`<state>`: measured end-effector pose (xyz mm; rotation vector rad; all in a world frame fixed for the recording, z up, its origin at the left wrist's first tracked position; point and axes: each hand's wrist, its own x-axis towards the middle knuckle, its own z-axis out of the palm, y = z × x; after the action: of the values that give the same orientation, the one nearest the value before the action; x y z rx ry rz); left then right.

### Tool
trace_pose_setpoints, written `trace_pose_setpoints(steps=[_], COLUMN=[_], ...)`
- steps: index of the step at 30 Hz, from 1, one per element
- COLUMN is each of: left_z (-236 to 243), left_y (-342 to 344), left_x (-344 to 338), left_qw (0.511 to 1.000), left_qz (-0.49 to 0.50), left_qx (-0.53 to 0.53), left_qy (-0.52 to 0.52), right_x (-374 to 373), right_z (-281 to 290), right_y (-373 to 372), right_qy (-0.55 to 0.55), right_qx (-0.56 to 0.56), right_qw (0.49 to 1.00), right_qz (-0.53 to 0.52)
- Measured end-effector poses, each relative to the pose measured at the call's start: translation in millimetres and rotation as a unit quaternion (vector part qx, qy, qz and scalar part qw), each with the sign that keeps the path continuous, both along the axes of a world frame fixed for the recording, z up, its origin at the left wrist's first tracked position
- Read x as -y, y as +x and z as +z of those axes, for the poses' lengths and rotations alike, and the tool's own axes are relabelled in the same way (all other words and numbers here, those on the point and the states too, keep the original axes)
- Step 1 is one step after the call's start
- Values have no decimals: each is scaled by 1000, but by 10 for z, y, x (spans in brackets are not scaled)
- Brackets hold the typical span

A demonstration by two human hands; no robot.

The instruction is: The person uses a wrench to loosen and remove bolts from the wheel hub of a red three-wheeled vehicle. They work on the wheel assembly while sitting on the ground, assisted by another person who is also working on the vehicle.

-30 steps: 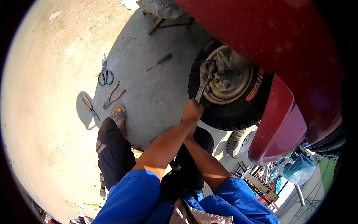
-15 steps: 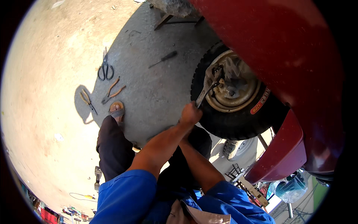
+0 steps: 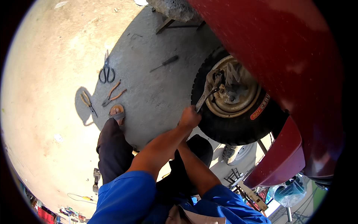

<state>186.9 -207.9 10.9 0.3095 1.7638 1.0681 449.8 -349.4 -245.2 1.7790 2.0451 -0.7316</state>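
My left hand (image 3: 190,118) is closed round the handle of an adjustable wrench (image 3: 202,101). The wrench slants up and to the right, its head against the hub (image 3: 223,84) of a black-tyred wheel (image 3: 220,130). A short dark lever or rod (image 3: 212,91) lies beside the wrench near the hub. From the lower right my right forearm (image 3: 197,166) reaches up and passes behind the left forearm; the right hand is hidden there. The wheel sits under a red vehicle body panel (image 3: 268,44), which covers part of it.
On the ground at left lie black-handled scissors (image 3: 106,71), orange-handled pliers (image 3: 113,94), yellow-handled pliers (image 3: 88,102) and a screwdriver (image 3: 165,63). A stone (image 3: 175,9) rests on a stand at the top. Another tyre (image 3: 236,152) and a lower red panel (image 3: 279,156) are at right.
The view has shifted slightly, so the wheel and tools appear a little lower. My left hand keeps its grip on the wrench, which has hardly moved against the hub.
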Motion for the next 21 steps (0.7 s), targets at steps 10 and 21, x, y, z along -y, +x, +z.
trace_pose_setpoints(steps=[10,21], left_z=[-290,-184], left_y=[-31,-103], left_x=[-24,-65], left_qw=[999,1000], left_qz=[-9,3], left_qx=[-24,6], left_qy=[26,6], right_x=[-306,-427], right_z=[418,602], right_y=[-653,-712], right_qy=[33,26], right_qx=[-14,9], right_qw=[999,1000], right_qz=[0,13])
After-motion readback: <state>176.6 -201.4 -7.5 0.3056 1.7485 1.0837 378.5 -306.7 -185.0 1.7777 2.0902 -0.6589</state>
